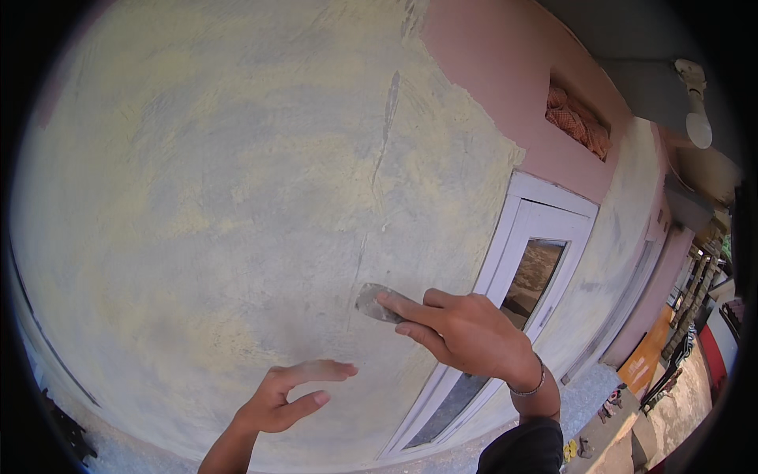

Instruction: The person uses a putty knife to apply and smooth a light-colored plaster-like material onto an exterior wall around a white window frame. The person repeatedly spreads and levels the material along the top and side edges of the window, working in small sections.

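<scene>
My right hand grips a small putty knife with a grey, smeared blade. The index finger lies along the blade, which rests against or very close to the wall. A long crack with grey filler runs down the patchy yellow and grey wall, and the blade is at its lower part. Lower left, my left hand is raised near the wall with nothing in it, thumb and fingers apart. The putty knife's handle is hidden inside my right hand.
Right of my right hand stands a white-framed door with a glass pane. Above it, an opening in the pink wall area holds orange checked cloth. A lamp hangs at upper right. Yellow footwear lies on the ground, lower right.
</scene>
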Action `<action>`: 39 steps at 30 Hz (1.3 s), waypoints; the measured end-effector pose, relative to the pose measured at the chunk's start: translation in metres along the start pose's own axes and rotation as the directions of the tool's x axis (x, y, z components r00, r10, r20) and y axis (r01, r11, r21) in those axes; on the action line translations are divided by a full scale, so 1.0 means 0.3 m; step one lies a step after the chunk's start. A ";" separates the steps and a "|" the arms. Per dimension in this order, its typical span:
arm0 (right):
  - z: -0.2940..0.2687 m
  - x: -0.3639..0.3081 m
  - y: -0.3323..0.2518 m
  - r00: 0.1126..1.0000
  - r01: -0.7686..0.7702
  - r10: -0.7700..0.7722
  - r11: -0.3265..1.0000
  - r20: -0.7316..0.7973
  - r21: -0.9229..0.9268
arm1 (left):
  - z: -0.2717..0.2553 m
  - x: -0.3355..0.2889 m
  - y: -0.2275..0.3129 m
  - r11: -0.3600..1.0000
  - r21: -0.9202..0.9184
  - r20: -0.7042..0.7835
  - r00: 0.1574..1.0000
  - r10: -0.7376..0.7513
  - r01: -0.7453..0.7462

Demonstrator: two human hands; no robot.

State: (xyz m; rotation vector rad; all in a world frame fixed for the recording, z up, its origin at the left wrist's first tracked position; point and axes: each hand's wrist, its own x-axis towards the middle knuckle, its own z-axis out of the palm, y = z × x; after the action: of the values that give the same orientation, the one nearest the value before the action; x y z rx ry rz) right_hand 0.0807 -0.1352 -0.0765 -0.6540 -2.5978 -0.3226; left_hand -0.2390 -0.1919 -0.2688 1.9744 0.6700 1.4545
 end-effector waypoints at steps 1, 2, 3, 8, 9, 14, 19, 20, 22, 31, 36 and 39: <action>0.123 -0.124 0.008 0.983 0.012 -0.033 0.993 0.179 0.119 | -0.015 -0.260 -0.156 0.842 -0.435 0.085 0.945 -0.316 0.321; 0.250 -0.221 0.023 0.925 0.009 -0.096 0.973 0.367 0.231 | 0.027 -0.530 -0.292 0.440 -0.832 0.030 0.820 -0.572 0.337; 0.380 -0.293 0.034 0.842 -0.100 -0.129 0.917 0.524 0.386 | 0.084 -0.785 -0.400 0.167 -0.986 -0.155 0.510 -0.846 -0.024; 0.826 -0.619 -0.051 0.583 -0.605 0.062 0.699 0.810 0.382 | 0.123 -1.561 -0.558 -0.399 -0.574 -0.069 -0.527 -0.847 0.715; 0.863 -0.686 -0.083 0.661 -0.665 0.167 0.582 0.731 0.469 | 0.119 -1.621 -0.567 -0.461 -0.471 -0.047 -0.544 -0.838 0.752; 0.913 -0.742 -0.151 0.706 -0.697 0.177 0.003 0.685 0.717 | 0.111 -1.656 -0.619 -0.542 -0.184 -0.017 -0.554 -0.833 0.820; 0.779 -0.508 -0.008 0.949 -0.313 0.030 0.230 0.315 0.922 | 0.171 -1.087 -0.628 -0.037 -0.047 0.018 -0.037 -0.999 0.998; 0.744 -0.478 0.003 0.975 -0.220 0.100 0.337 0.198 0.915 | 0.186 -0.906 -0.601 0.174 -0.084 -0.008 0.174 -0.985 0.981; 0.677 -0.433 0.038 0.965 -0.200 0.244 0.452 0.096 0.869 | 0.230 -0.524 -0.528 0.607 -0.131 -0.037 0.608 -0.793 0.784; 0.526 -0.418 -0.033 0.825 -0.269 0.511 0.731 -0.241 0.627 | 0.530 0.294 -0.137 0.917 -0.038 -0.282 0.876 -0.390 0.396; 0.358 -0.437 0.146 0.804 -0.322 0.570 0.659 -0.172 0.679 | 0.603 0.583 -0.027 0.978 -0.182 -0.395 0.903 -0.170 0.105; 0.220 -0.396 0.319 0.738 -0.097 0.502 0.741 -0.452 0.665 | 0.570 0.755 0.066 0.985 -0.116 -0.189 0.971 -0.146 0.126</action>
State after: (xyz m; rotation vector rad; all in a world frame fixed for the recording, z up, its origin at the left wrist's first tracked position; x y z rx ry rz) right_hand 0.1984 -0.0781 -0.1788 -0.6074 -1.7470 0.3670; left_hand -0.0115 -0.0759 -0.1437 1.6865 0.7838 1.5797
